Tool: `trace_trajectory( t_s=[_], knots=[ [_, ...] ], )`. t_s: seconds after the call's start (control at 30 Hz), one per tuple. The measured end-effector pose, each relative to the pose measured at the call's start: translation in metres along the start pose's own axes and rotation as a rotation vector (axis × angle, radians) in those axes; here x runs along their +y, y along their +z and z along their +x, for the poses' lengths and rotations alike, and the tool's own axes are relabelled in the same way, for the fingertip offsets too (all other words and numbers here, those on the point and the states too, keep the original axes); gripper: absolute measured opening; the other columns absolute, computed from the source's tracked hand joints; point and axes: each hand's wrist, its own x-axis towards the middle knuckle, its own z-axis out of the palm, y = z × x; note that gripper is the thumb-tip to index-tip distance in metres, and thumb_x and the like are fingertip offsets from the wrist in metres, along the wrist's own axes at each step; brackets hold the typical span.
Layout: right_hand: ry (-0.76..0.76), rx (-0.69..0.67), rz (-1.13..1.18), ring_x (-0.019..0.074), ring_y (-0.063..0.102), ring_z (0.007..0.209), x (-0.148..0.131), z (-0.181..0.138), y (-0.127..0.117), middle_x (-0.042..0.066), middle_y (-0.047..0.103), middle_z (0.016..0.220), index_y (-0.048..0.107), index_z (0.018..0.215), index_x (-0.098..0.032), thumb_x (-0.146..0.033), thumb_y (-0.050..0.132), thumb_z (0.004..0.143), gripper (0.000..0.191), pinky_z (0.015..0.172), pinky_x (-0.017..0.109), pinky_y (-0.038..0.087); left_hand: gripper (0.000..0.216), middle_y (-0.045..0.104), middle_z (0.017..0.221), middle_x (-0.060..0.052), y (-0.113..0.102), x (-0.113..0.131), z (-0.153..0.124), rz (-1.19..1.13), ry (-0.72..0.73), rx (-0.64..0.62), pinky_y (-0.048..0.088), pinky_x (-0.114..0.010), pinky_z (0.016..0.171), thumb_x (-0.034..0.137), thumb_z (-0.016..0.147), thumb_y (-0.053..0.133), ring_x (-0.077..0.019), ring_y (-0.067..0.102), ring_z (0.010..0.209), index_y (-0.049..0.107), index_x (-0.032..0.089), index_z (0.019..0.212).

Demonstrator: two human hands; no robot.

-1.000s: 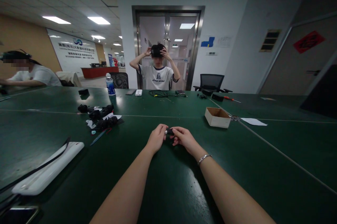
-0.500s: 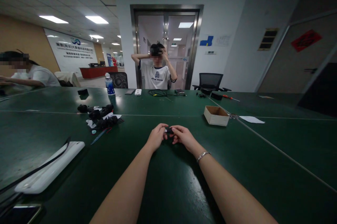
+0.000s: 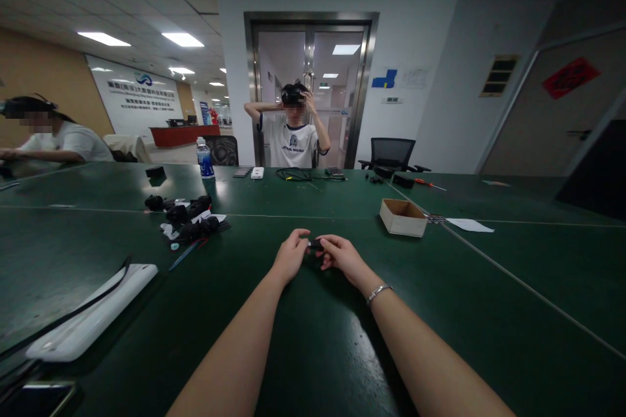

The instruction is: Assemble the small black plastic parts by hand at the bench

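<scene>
Just above the green table [image 3: 274,339], in the middle of the view, is a small black object [image 3: 317,245] with a shiny silvery end facing left. Its kind is too small to make out. My right hand [image 3: 342,257], with a silver bracelet at the wrist, pinches its right side between thumb and fingers. At the silvery end is my left hand [image 3: 290,256], its thumb against the tip and the index finger a little raised above it. The lower fingers of the left hand are mostly hidden.
An open cardboard box [image 3: 403,218] stands to the right, beside a white paper [image 3: 469,225]. On the left lie black bundled parts [image 3: 188,215] and a long white case [image 3: 98,309] with a black strap. Across the table a person [image 3: 293,133] holds a headset.
My left fingers have loosened and shifted slightly left on the silvery end. My right hand keeps its pinch. The view has tipped very slightly.
</scene>
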Motion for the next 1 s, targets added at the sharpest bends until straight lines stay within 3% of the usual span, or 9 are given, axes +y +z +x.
trace_trajectory(
  t_s=[0.1,0.2,0.33,0.47,0.63,1.0],
  knots=[
    [0.005,0.008,-0.013,0.0077,0.053,0.044,-0.0013,-0.0009,0.0013,0.002,0.061,0.064,0.060,0.101,-0.011,-0.017,0.055,0.091,0.012,0.045,0.020,0.055,0.035,0.051,0.061,0.001,0.0003,0.0003,0.0001,0.018,-0.036,-0.011,0.036,-0.025,0.057,0.034,0.089,0.033,-0.0140,0.048,0.058,0.059,0.019,0.106],
    [0.007,0.010,-0.018,0.0075,0.052,0.044,-0.0026,-0.0016,0.0026,0.002,0.061,0.064,0.060,0.101,-0.011,-0.016,0.054,0.092,0.012,0.045,0.020,0.054,0.032,0.055,0.069,0.000,0.0004,0.0001,-0.0001,0.023,-0.010,-0.002,0.036,-0.024,0.060,0.028,0.085,0.038,-0.0141,0.051,0.065,0.060,0.020,0.106],
    [0.003,0.009,-0.020,0.0075,0.052,0.044,-0.0022,-0.0015,0.0029,0.003,0.062,0.065,0.060,0.103,-0.010,-0.015,0.052,0.092,0.014,0.045,0.021,0.054,0.036,0.049,0.060,0.001,0.0013,-0.0024,0.0004,0.003,-0.025,-0.023,0.036,-0.025,0.057,0.038,0.089,0.034,-0.0142,0.047,0.058,0.060,0.019,0.105],
    [0.003,0.009,-0.008,0.0085,0.053,0.044,-0.0005,-0.0004,0.0019,0.003,0.062,0.066,0.060,0.103,-0.011,-0.019,0.058,0.089,0.016,0.046,0.021,0.054,0.031,0.054,0.070,0.001,0.0020,-0.0046,0.0012,0.058,0.021,-0.009,0.037,-0.024,0.062,0.034,0.087,0.041,-0.0142,0.051,0.067,0.058,0.022,0.109],
    [-0.007,0.000,-0.006,0.0082,0.053,0.045,0.0010,0.0004,0.0010,0.003,0.062,0.066,0.060,0.102,-0.011,-0.019,0.057,0.090,0.015,0.047,0.022,0.055,0.036,0.049,0.060,0.002,0.0010,-0.0012,-0.0007,0.030,-0.015,-0.036,0.035,-0.025,0.059,0.039,0.090,0.033,-0.0140,0.047,0.058,0.057,0.021,0.109],
    [-0.004,0.001,-0.014,0.0082,0.053,0.045,0.0016,0.0017,0.0005,0.003,0.063,0.066,0.061,0.101,-0.012,-0.020,0.059,0.090,0.015,0.046,0.021,0.055,0.031,0.051,0.069,0.001,0.0009,-0.0014,-0.0005,0.006,0.026,-0.030,0.037,-0.024,0.061,0.034,0.086,0.040,-0.0146,0.050,0.067,0.057,0.021,0.109]
  ],
)
